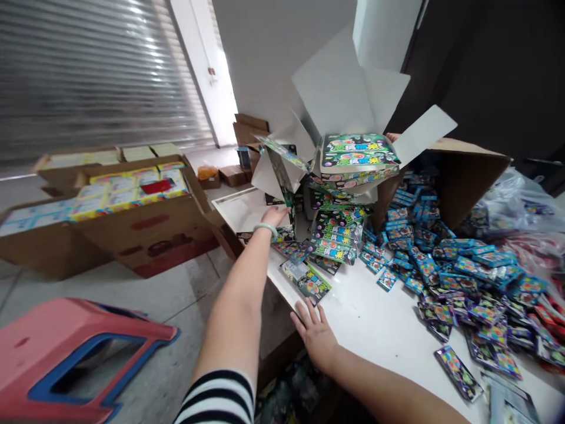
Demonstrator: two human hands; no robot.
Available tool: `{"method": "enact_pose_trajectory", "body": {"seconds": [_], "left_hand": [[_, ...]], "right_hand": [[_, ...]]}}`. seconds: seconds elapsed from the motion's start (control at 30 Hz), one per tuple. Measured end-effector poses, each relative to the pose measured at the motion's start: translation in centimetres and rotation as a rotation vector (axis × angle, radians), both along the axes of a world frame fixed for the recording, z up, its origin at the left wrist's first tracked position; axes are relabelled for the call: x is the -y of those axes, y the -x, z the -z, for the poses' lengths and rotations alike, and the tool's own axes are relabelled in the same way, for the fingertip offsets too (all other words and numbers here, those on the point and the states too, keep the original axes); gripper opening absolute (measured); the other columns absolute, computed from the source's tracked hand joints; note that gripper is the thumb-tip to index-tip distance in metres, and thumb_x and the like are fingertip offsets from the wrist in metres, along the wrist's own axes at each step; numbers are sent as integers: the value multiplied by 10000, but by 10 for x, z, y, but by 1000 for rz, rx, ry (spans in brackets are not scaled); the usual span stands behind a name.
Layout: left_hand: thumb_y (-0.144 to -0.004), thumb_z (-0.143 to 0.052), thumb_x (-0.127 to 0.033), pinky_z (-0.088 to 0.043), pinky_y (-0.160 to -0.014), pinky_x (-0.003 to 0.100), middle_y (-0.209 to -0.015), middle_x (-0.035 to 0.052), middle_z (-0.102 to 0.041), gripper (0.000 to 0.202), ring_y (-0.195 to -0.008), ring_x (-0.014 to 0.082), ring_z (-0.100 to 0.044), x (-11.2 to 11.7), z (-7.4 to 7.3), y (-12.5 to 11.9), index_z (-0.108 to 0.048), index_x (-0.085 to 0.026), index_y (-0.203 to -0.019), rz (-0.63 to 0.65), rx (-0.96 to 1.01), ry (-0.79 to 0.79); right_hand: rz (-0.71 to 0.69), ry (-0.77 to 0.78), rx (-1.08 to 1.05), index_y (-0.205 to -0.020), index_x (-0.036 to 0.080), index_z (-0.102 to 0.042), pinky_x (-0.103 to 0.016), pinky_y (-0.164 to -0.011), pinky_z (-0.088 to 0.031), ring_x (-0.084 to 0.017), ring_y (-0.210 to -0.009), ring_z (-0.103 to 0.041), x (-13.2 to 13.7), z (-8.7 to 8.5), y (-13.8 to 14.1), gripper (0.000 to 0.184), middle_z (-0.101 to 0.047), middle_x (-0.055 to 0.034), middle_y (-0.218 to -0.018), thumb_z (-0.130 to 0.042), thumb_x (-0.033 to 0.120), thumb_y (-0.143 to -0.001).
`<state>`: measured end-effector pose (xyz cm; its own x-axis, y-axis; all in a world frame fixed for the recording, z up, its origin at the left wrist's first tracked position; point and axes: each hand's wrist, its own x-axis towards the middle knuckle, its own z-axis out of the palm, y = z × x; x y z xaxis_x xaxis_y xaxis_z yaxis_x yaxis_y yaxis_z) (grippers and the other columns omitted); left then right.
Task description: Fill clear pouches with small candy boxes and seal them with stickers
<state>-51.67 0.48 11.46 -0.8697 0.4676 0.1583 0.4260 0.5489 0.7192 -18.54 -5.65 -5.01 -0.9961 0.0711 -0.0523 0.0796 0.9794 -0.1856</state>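
My left hand (274,217), with a pale bangle at its wrist, reaches to the far left of the white table (371,318). Its fingers close on the edge of a dark printed display box (282,174) with raised flaps; the fingertips are partly hidden. My right hand (315,335) lies at the table's near edge, fingers spread, holding nothing. Just beyond its fingertips is a flat green-and-black printed piece (306,281). Green-and-black printed packs (338,235) are stacked behind that, below an open white-flapped box (359,156).
Many small blue packets (428,259) spill from a tipped cardboard carton (468,176). Purple packets (489,321) and clear plastic bags (521,200) lie at right. On the floor stand a cardboard box of yellow-and-white boxes (145,235) and a red-and-blue stool (88,353).
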Motion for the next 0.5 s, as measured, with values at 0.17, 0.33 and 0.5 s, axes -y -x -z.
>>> {"method": "enact_pose_trajectory", "body": {"seconds": [0.17, 0.33, 0.5], "left_hand": [[-948, -597, -395, -560, -896, 429, -1197, 88, -635, 345, -1043, 214, -642, 4, 19, -6, -607, -155, -1196, -100, -22, -49], [-944, -589, -330, -523, -894, 366, -982, 62, -675, 201, -1000, 200, -636, 42, 18, -5, -651, -139, -935, -234, -74, -153], [-928, -618, -336, -541, -810, 322, -909, 43, -674, 202, -908, 182, -650, 54, 29, -24, -649, -137, -904, -224, 38, -299]], "right_hand": [[-19, 53, -12, -1546, 156, -342, -641, -1204, -230, -342, -1542, -114, -2, -5, 1, 566, -176, -148, -1650, -360, 170, -981], [-4, 38, 39, -1531, 128, -374, -625, -1217, -195, -345, -1544, -86, -3, -6, 1, 564, -171, -158, -1649, -355, 135, -967], [-44, 22, 43, -1532, 104, -369, -607, -1230, -172, -366, -1541, -75, -1, -13, 0, 554, -168, -148, -1658, -339, 174, -983]]}}
